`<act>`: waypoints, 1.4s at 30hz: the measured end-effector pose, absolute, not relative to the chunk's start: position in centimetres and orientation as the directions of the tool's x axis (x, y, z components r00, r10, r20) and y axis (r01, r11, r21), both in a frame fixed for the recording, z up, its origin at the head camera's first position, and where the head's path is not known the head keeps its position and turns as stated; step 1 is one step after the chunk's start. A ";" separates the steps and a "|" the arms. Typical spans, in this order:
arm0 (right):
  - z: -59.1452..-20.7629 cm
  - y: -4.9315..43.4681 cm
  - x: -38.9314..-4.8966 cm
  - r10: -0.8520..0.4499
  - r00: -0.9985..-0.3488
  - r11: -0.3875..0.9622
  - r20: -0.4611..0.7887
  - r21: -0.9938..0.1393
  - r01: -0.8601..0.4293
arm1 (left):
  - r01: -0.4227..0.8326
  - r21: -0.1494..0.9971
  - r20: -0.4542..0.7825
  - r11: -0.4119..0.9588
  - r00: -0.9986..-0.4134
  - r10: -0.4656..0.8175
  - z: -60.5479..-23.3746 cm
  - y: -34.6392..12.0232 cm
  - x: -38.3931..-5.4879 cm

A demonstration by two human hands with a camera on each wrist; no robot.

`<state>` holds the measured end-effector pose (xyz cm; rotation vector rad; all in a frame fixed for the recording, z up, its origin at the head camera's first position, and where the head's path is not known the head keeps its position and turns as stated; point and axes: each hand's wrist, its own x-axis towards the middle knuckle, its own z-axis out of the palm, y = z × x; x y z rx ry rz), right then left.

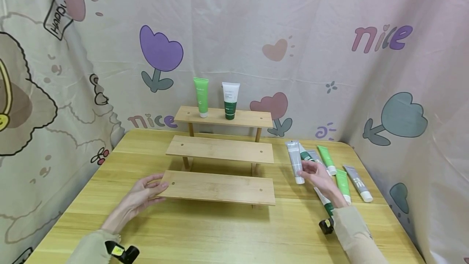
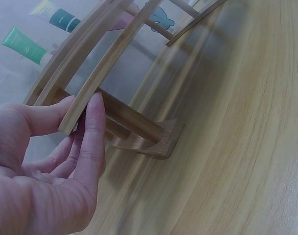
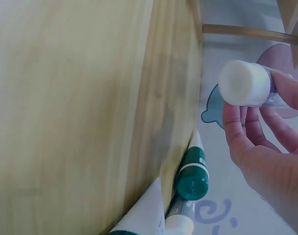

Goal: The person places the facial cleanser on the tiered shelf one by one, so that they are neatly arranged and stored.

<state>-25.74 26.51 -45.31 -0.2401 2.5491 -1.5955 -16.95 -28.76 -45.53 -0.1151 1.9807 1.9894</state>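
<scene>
A three-tier wooden display rack (image 1: 220,187) stands mid-table. My left hand (image 1: 144,192) pinches the left end of its lowest shelf, thumb on top and fingers beneath, as the left wrist view shows. To the right of the rack, my right hand (image 1: 318,176) holds a grey tube (image 1: 295,160) with a white cap, cap downward. In the right wrist view its white cap (image 3: 242,83) sticks out past the thumb and fingers. On the top shelf a green tube (image 1: 202,97) and a white and dark green tube (image 1: 230,100) stand upright on their caps.
Several tubes lie on the table at the right, among them a green tube (image 1: 342,184), another green tube (image 1: 326,159) and a grey tube (image 1: 358,183). A patterned cloth (image 1: 311,19) hangs behind and beside the table (image 1: 220,235).
</scene>
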 end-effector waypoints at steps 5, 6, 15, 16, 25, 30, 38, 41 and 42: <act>-45.1 26.0 -25.9 -0.193 -0.981 0.369 0.014 -0.925 -0.085 | -0.285 0.958 -0.285 0.026 -0.942 0.174 -45.4 -28.7 -16.9; -45.1 25.9 -26.0 -0.194 -0.981 0.360 0.018 -0.929 -0.088 | -0.286 0.958 -0.286 0.027 -0.942 0.175 -45.4 -28.7 -16.9; -44.6 25.0 -26.2 -0.172 -0.985 0.336 0.031 -0.938 -0.088 | -0.291 0.956 -0.292 0.030 -0.942 0.162 -45.5 -28.6 -16.9; -44.5 24.9 -26.3 -0.174 -0.984 0.334 0.037 -0.938 -0.094 | -0.290 0.957 -0.291 0.032 -0.943 0.161 -45.5 -28.6 -16.9; -43.9 23.5 -27.4 -0.177 -0.982 0.338 0.061 -0.934 -0.119 | -0.285 0.958 -0.287 0.034 -0.945 0.160 -45.4 -28.5 -17.0; -43.0 22.6 -28.0 -0.183 -0.980 0.289 0.076 -0.949 -0.127 | -0.287 0.957 -0.289 0.035 -0.944 0.161 -45.4 -28.5 -16.9; -41.3 21.5 -28.7 -0.153 -0.981 0.244 0.120 -0.957 -0.156 | -0.282 0.959 -0.283 0.027 -0.944 0.169 -45.4 -28.6 -16.9; -40.7 21.1 -29.0 -0.149 -0.979 0.227 0.141 -0.958 -0.172 | -0.288 0.957 -0.287 0.020 -0.942 0.171 -45.4 -28.6 -16.9; -40.5 21.0 -29.1 -0.149 -0.978 0.222 0.148 -0.959 -0.178 | -0.289 0.957 -0.288 0.022 -0.942 0.174 -45.4 -28.6 -16.9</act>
